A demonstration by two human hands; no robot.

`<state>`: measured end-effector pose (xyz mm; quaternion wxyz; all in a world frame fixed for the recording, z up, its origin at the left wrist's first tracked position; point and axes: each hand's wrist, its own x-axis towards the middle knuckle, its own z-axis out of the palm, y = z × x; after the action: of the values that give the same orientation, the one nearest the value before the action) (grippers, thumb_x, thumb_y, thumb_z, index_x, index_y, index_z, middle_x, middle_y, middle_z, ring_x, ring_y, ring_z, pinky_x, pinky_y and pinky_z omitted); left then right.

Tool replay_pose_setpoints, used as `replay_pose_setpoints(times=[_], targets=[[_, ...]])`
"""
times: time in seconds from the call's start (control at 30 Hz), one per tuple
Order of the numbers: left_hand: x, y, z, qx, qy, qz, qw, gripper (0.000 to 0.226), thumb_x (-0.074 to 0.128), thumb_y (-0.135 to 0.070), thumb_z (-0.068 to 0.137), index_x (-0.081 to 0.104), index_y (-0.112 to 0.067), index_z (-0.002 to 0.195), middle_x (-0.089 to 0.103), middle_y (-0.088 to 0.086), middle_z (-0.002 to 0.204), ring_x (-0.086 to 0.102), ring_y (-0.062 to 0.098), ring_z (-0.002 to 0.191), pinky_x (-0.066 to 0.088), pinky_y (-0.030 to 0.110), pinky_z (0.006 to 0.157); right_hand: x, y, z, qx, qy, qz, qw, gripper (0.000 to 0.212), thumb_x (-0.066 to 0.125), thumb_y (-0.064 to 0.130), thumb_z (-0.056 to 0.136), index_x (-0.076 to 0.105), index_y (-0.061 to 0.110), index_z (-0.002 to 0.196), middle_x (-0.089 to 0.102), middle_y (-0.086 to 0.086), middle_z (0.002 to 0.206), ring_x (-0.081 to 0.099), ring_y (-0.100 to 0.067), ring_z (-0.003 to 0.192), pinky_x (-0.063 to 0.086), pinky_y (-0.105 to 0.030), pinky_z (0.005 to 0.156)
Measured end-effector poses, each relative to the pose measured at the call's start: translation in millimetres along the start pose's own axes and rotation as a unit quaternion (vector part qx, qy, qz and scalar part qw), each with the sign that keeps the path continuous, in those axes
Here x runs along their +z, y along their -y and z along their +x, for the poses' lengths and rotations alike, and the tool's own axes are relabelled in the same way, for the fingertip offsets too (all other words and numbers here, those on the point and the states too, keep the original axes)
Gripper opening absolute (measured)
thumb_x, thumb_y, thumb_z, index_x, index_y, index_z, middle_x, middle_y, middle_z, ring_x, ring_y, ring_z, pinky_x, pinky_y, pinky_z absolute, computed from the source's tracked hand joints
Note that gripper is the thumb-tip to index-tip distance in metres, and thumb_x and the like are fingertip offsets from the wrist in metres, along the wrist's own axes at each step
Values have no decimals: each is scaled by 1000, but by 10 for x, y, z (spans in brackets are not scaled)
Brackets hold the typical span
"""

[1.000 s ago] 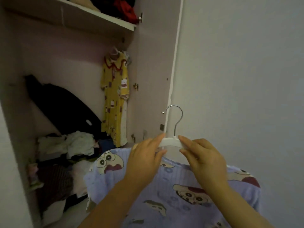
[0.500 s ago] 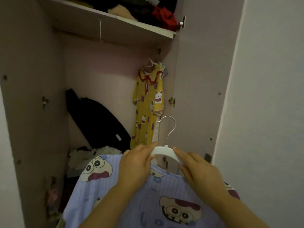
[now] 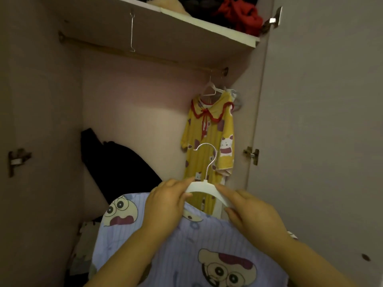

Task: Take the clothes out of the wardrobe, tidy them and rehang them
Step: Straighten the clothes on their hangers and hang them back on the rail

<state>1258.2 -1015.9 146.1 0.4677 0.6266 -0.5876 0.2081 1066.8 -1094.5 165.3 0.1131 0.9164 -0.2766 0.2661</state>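
Item: lilac top (image 3: pixel 165 251), soft ribbed fabric with fine stripes, printed with round-headed cartoon faces. Located low in the foreground, in front of the open wardrobe (image 3: pixel 41 121), draped over a hanger.

Hanger (image 3: pixel 202 186): white moulded plastic, arched shoulders, with a thin curved steel hook (image 3: pixel 206 170) standing upright above it, free of any rail.

Left hand (image 3: pixel 165 201): fingers curled over the hanger's left shoulder, thumb pinching beneath.

Right hand (image 3: pixel 250 216): index finger laid along the top of the right shoulder, thumb below, pinching it.

Rail (image 3: pixel 134 55): slim brownish rod, running under the shelf (image 3: pixel 207 25), a flat white-edged board.

Yellow dress (image 3: pixel 209 137): light cotton-like cloth, red scalloped collar and bow, cat print; hangs from a white hanger at the rail's right end, behind the steel hook.

Wire S-hook (image 3: pixel 132 32): thin metal, dangling under the shelf's front edge.

Red cloth (image 3: pixel 238 13): crumpled, on the shelf.

Black garment (image 3: pixel 118 162): dark, matt, slumped against the pink back wall.

Hinge (image 3: pixel 251 154): brass-toned metal, on the right side panel.
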Motion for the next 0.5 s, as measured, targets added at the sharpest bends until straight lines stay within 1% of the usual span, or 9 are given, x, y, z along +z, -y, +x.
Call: replay_pose_setpoints(times=[0.1,0.17,0.23,0.37,0.5], targets=[[224,325,396,-3,-13,29,999,37,61,-13,88,60,-22,124,65,9,99,56,27,94,46,37,78,215,-205,493,-20,-11,6,1000,56,36,33,99,7,42,146,46,6,134,52,-14,106,47,-27,78],[344,492,684,-15,-21,35,999,36,60,-15,89,60,-22,124,64,9,103,55,27,97,46,39,81,332,-368,834,-26,-25,16,999,56,38,32,98,11,42,146,47,7,132,51,-14,106,43,-24,76],[461,637,957,-16,-16,55,998,35,59,-18,90,60,-22,125,64,9,104,54,27,98,46,39,81,436,-514,1149,-29,-31,27,999,55,39,32,98,13,42,146,48,6,128,50,-13,105,39,-22,74],[660,921,1476,-11,-23,91,995,36,57,-20,91,57,-24,127,62,10,101,54,27,95,46,37,77,583,-751,1762,-42,-45,18,998,54,37,32,99,13,41,146,49,4,129,50,-14,109,45,-29,85],[831,1231,2021,-5,-21,116,993,39,51,-25,94,50,-26,133,61,8,104,52,24,94,44,33,75,639,-901,2342,-48,-65,21,996,52,36,30,99,17,39,147,51,2,121,52,-16,102,46,-31,82]])
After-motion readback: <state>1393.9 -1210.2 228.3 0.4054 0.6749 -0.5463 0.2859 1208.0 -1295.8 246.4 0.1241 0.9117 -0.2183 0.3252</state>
